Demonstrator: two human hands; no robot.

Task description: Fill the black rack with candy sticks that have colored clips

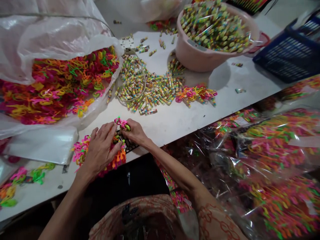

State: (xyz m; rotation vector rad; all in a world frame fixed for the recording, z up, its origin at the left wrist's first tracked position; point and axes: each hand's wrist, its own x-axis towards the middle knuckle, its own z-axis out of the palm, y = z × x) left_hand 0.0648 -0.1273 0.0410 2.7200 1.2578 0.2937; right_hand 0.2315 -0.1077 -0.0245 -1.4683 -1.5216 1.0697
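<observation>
At the table's front edge my left hand (102, 145) lies with fingers stretched over a cluster of small bright plastic pieces (81, 150) in pink, orange and green. The thumb is apart from the fingers and touches the pieces. My right hand (136, 132) is closed, its fingertips pinching some pink and green plastic pieces (122, 123) beside the left fingertips. Under both hands shows part of a black gridded rack (130, 145); the rest is covered by the pieces and the left hand. The exact kind of the pieces is too small to make out.
A large plastic bag (100, 43) of similar pieces lies at left, near a stack of clear bags (45, 145). Small wrapped tubes (160, 90) are heaped mid-table. Behind stand a pink tub (197, 58) full of tubes and a blue basket (287, 50). Filled bags (282, 133) lie right.
</observation>
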